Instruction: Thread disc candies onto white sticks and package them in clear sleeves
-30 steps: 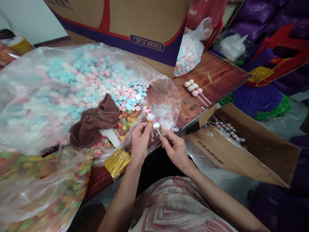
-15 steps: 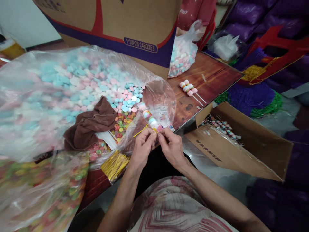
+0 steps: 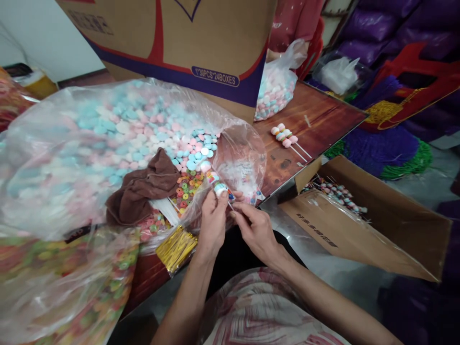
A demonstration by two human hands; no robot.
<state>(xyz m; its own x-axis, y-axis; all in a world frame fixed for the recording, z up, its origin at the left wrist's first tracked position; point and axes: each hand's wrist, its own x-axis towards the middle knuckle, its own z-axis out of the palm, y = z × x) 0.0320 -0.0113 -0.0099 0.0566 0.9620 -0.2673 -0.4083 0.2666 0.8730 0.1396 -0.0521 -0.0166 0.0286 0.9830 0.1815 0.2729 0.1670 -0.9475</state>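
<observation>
My left hand [image 3: 212,218] is closed around the lower end of a candy skewer [image 3: 213,178], a stick threaded with pastel pink, white and blue sweets. The skewer tilts up and left over the plastic bag's edge. My right hand [image 3: 254,226] pinches the thin white stick just below the sweets. Near my left hand lie gold twist ties [image 3: 177,248] in a clear packet, white sticks [image 3: 166,211] and small coloured candy rings [image 3: 186,186]. A brown cloth [image 3: 145,187] rests left of them.
A large clear bag of pastel candies [image 3: 118,124] spreads over the table. Several finished skewers [image 3: 285,135] lie near its right edge. A cardboard box [image 3: 359,230] with more skewers stands at lower right, and a tall carton [image 3: 215,48] stands behind. A person in red [image 3: 296,24] is beyond.
The view has shifted slightly. My hands pinched a gold tie below the sweets; now my left hand wraps the skewer's lower end and my right hand grips the stick, the tie's loose ends out of sight.
</observation>
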